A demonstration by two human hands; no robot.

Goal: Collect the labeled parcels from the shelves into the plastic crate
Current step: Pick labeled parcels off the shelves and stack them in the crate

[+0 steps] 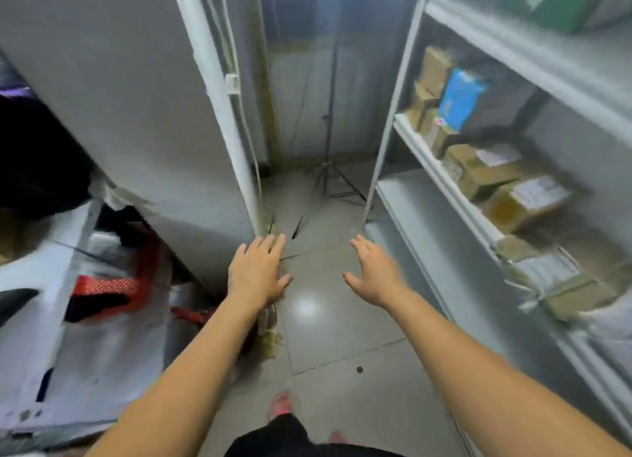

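Note:
Both of my arms stretch forward over the tiled floor of a narrow aisle. My left hand is spread flat with straight fingers and holds nothing. My right hand is also spread, palm down, empty. On the white shelf unit to my right lie several brown cardboard parcels with white labels, one nearest me, plus a blue packet further back. A red plastic crate shows low on the left, partly hidden by white bags. The picture is blurred by motion.
A grey cabinet side walls the aisle on the left. A black tripod stand stands at the aisle's far end against the wall. A green box sits on the top right shelf. White bags pile up at lower left.

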